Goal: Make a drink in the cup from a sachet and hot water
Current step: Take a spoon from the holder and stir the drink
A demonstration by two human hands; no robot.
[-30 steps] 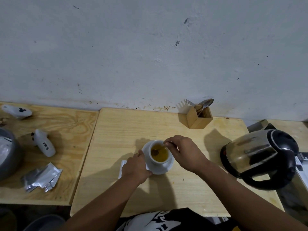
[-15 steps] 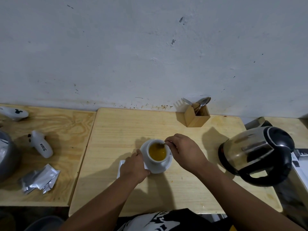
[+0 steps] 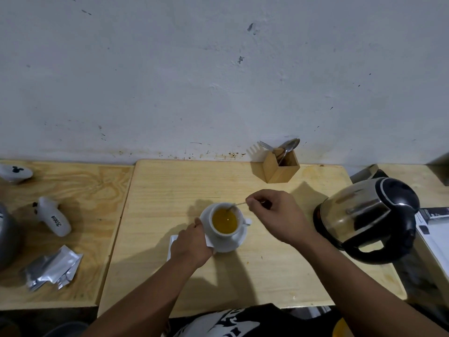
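Cutlery box (image 3: 281, 167) — white bottle (image 3: 54, 220)

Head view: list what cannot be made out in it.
- Spoon: bowl sunk in the drink; handle end inside the right hand.
- White packet: mostly under the left hand.
- Grey pot: cut off by the left edge.
- Box: lower ends of the cutlery hidden by its walls.
- Foil sachets: print too small to read.
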